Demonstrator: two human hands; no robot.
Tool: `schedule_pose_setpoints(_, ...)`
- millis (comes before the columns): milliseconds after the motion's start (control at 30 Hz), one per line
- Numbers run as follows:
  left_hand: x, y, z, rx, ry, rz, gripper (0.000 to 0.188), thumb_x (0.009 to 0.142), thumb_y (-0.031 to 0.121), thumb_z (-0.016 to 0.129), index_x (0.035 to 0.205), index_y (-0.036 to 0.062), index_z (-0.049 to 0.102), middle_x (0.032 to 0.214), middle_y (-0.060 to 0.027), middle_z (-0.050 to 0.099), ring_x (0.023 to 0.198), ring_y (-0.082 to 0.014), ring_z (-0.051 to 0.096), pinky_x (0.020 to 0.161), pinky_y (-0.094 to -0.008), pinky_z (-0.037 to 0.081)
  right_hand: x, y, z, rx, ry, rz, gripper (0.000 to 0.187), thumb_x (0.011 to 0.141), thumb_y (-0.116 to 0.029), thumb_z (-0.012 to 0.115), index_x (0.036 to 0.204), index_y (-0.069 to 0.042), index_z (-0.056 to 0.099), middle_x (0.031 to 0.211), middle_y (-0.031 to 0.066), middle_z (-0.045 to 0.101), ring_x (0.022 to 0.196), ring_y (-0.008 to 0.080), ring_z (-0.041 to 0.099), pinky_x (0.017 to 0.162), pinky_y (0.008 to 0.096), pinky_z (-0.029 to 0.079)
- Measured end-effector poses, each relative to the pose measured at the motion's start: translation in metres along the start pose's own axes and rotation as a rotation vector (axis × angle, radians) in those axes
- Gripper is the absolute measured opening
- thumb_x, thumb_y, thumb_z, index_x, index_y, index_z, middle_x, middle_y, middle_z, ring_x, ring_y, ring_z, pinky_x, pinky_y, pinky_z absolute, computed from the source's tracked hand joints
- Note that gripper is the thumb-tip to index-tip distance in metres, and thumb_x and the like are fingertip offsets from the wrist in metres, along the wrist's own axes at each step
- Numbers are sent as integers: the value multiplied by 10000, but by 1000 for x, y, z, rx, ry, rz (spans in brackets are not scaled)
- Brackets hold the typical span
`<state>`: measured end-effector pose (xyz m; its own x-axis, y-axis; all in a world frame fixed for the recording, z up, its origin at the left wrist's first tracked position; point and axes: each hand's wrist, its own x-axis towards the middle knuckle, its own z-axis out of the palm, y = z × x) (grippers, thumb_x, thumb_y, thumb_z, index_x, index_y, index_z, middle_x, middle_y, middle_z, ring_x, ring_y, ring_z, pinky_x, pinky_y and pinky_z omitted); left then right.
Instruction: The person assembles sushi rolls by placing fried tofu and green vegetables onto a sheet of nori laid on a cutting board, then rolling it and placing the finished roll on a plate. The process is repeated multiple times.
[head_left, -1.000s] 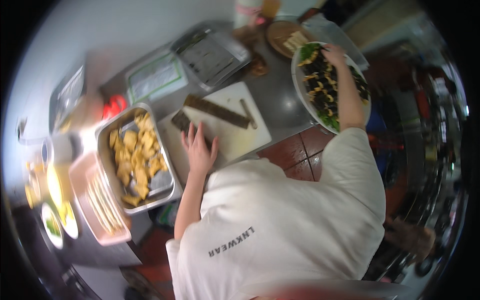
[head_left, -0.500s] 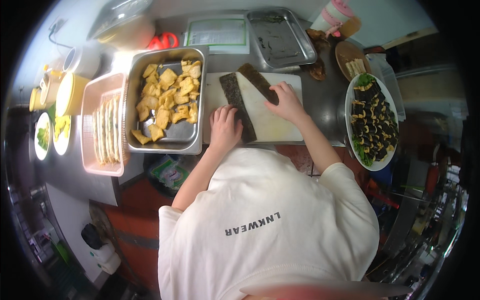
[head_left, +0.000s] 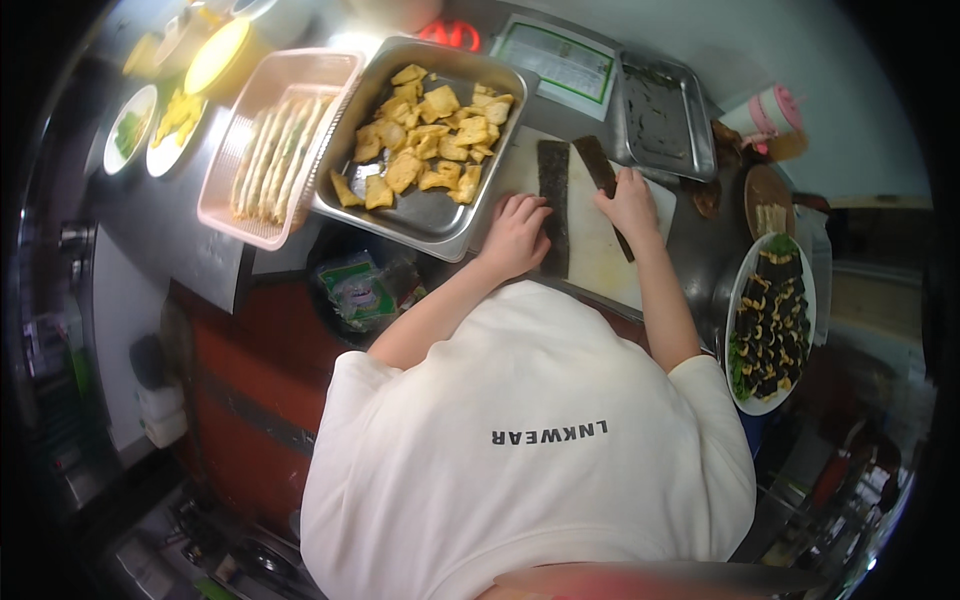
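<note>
Two dark green nori strips lie on a white cutting board [head_left: 655, 205] in front of me. Fingers slightly spread, my left hand [head_left: 515, 238] rests palm down at the left edge of the left nori strip [head_left: 554, 190]. My right hand [head_left: 634, 212] has its fingers closed on the right nori strip [head_left: 592, 160], whose ends show above and below the fingers. To the left, a steel pan [head_left: 455, 235] holds many golden fried tofu-like pieces [head_left: 405, 168].
Further left are a pink basket [head_left: 215, 205] of long pale rolls, a yellow bowl [head_left: 215, 60] and small white plates. Behind the board sit a framed sheet [head_left: 555, 62] and a shallow steel tray [head_left: 700, 120]. On the right is an oval plate [head_left: 737, 300] of nori-wrapped rolls.
The view has swung, so the counter appears shifted and tilted. The right nori strip has come nearer to me along the board, with my right hand on it. My left hand stays by the left strip.
</note>
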<state>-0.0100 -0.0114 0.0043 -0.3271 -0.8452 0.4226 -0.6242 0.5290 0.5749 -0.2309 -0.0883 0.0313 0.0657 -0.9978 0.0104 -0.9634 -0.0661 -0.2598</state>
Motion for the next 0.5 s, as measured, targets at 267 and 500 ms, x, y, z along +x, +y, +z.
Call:
schedule_pose_setpoints(267, -4, -2, 1, 10, 2, -11, 369, 735, 122, 628, 1091, 30, 592, 1180, -113, 550, 1155, -299, 477, 1028, -463, 337, 19, 3, -20, 225, -198, 32, 284, 762, -182, 644, 947, 26, 591, 891, 153, 637, 831, 268, 643, 732, 377, 519)
schedule_pose_setpoints(500, 5, 4, -3, -25, 30, -50, 221, 896, 221, 574, 977, 43, 677, 1051, -77, 619, 1081, -278, 524, 972, -419, 376, 1, -21, 4, 1576, -617, 144, 179, 900, -94, 538, 1070, -54, 580, 988, 20, 634, 880, 104, 601, 793, 263, 475)
